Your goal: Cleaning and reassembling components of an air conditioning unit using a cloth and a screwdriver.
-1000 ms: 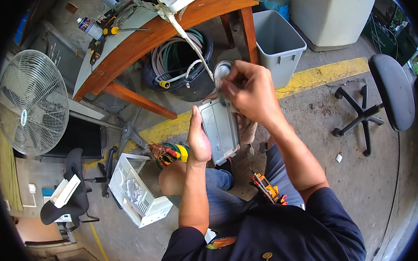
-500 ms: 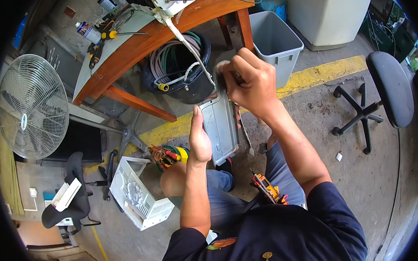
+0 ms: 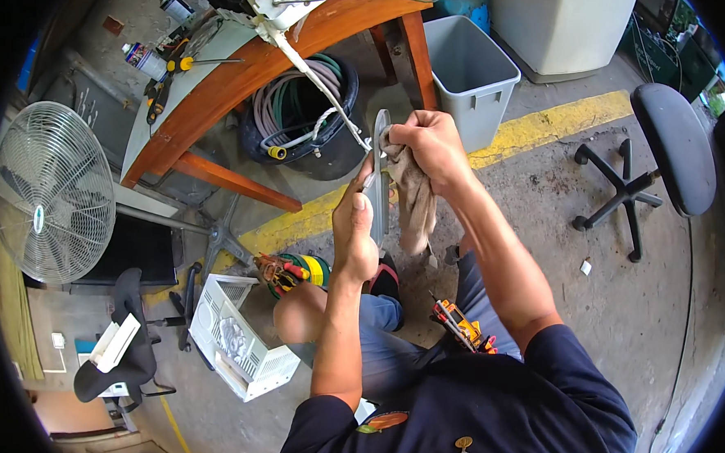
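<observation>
A thin grey metal panel stands up before me, turned nearly edge-on. My left hand grips it along its left side, the thumb toward me. A dirty beige rag hangs from my right hand, whose fingers are pinched round it close to the panel's upper right edge. Part of the cloth touches or nearly touches the metal there; I cannot tell which. Most of the panel's faces are hidden by this angle. A white cord slants down from the table to just behind the panel's top.
An orange-edged table holds screwdrivers and a spray can. Beneath it sits a black tub with coiled hoses. A grey bin, a fan, a white casing, a tool pouch and a wheeled chair surround me.
The panel has turned from showing its broad face to nearly edge-on. My right hand has moved down slightly, and the rag now hangs in full view. My left hand has shifted slightly right.
</observation>
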Motion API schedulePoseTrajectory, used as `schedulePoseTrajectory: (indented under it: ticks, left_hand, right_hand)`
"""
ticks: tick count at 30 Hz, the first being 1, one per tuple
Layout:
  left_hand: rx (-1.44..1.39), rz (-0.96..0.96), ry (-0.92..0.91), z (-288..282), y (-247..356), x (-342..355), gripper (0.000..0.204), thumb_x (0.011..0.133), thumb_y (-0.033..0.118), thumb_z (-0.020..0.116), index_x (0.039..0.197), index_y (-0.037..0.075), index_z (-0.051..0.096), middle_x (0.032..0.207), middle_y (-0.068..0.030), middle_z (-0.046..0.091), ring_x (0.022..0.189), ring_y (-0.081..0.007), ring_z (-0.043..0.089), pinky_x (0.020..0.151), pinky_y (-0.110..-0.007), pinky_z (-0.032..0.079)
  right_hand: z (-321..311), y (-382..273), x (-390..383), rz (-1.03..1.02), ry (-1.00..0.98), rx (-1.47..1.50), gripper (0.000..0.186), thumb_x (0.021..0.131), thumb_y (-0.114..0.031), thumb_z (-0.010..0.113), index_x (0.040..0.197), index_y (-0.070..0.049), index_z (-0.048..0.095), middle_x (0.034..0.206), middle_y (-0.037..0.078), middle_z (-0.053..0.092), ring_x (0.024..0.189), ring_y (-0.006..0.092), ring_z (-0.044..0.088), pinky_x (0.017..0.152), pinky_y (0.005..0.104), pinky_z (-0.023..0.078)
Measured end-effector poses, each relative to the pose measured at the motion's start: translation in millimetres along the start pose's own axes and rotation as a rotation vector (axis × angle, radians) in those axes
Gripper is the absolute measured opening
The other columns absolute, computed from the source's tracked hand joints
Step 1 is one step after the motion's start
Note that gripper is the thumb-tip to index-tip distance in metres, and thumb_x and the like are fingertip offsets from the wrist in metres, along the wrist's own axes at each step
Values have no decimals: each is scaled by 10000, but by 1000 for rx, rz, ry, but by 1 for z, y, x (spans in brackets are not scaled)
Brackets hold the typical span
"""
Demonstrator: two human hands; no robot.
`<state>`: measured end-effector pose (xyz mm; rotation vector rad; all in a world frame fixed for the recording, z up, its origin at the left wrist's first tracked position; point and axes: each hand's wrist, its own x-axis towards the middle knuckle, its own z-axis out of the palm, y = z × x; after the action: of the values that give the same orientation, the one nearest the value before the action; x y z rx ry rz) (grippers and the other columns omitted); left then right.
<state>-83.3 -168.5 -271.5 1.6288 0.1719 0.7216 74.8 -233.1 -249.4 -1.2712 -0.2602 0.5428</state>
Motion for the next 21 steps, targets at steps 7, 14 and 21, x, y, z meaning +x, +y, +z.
schedulePoseTrajectory:
  ticks: [7, 14, 21]
  left_hand:
    - [-5, -142, -109, -13, 8, -6, 720, 1145, 530, 298, 1601, -12, 428, 1348, -189, 673, 1065, -221, 692, 911, -357, 566]
    - [-258, -303, -57, -13, 17, -9, 770, 1130, 605, 298, 1595, 5, 427, 1358, -212, 664, 1066, -243, 704, 918, -385, 577]
    - [-449, -316, -13, -14, 16, -6, 774, 1131, 617, 273, 1626, 31, 378, 1377, -205, 653, 1094, -238, 697, 931, -390, 576]
  right_hand:
    - [-22, -10, 10, -983, 35, -680, 156, 808, -27, 766, 771, -56, 618, 766, 51, 634, 585, 117, 517, 515, 274, 427]
    - [-21, -13, -3, -843, 147, -357, 133, 958, -130, 709, 880, -35, 657, 838, 57, 668, 614, 117, 556, 527, 268, 452]
    - [-38, -1, -11, -46, -86, 65, 300, 1123, -287, 585, 1079, -9, 687, 889, 75, 688, 655, 107, 597, 552, 243, 476]
